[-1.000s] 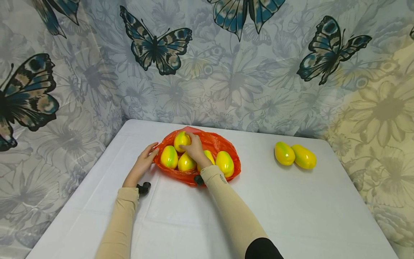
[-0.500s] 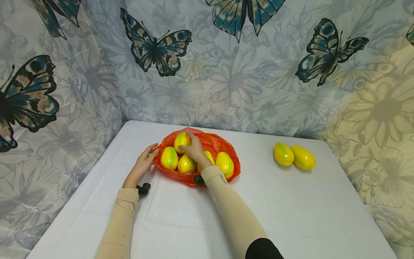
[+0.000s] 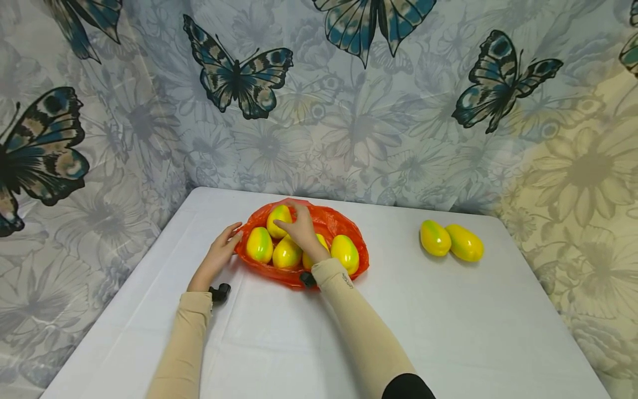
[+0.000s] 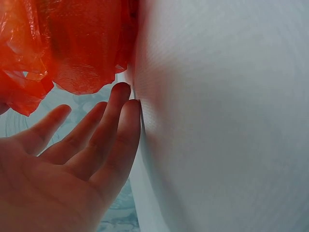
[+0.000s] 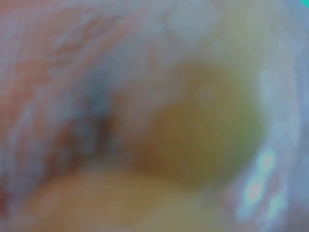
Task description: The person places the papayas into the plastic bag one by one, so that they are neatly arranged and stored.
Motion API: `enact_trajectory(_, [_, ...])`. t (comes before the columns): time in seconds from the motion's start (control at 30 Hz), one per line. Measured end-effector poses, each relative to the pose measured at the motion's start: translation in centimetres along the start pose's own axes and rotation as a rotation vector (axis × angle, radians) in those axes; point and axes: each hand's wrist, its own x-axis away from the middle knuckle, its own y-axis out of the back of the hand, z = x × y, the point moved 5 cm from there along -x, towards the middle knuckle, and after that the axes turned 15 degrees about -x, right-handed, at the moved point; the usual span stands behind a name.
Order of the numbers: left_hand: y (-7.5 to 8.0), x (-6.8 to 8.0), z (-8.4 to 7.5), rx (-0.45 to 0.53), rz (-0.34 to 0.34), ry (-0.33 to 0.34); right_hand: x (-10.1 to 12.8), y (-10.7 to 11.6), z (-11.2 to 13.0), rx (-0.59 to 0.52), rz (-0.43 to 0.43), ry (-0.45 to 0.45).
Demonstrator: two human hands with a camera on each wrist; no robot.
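Note:
Several glossy yellow-green mangoes (image 3: 259, 245) lie in a red plastic bag (image 3: 355, 226), whose mouth is spread wide. At the bag's back left, my right hand (image 3: 302, 230) is beside the upper mango (image 3: 278, 220), thumb and fingers spread at its right side. The right wrist view is too blurred to show contact. My left hand (image 3: 221, 249) stays at the bag's left edge with its fingers extended. In the left wrist view those fingers (image 4: 91, 140) look relaxed and apart, just below the crumpled red bag (image 4: 84, 53).
Two more mangoes, one greener (image 3: 435, 238) and one yellow (image 3: 465, 243), lie side by side on the right of the white-covered table (image 3: 478, 327). A butterfly-patterned backdrop (image 3: 349, 138) rises behind the table and along its sides.
My right hand's fingers have spread and eased slightly right, off the upper mango, which stays in the bag. The left hand has hardly moved. The head view has shifted slightly.

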Motion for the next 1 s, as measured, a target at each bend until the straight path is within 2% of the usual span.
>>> enact_trajectory(0.3, [0.0, 0.0, -0.1, -0.002, 0.003, -0.008, 0.9, 1.0, 0.6, 0.007, -0.047, 0.017])
enact_trajectory(0.67, [-0.1, 0.0, 0.1, -0.011, 0.015, -0.008, 2.3, 2.2, 1.4, -0.1, -0.077, 0.05])
enact_trajectory(1.0, [0.0, 0.0, 0.1, -0.01, 0.006, -0.012, 3.6, 4.2, 2.6, -0.053, -0.092, 0.079])
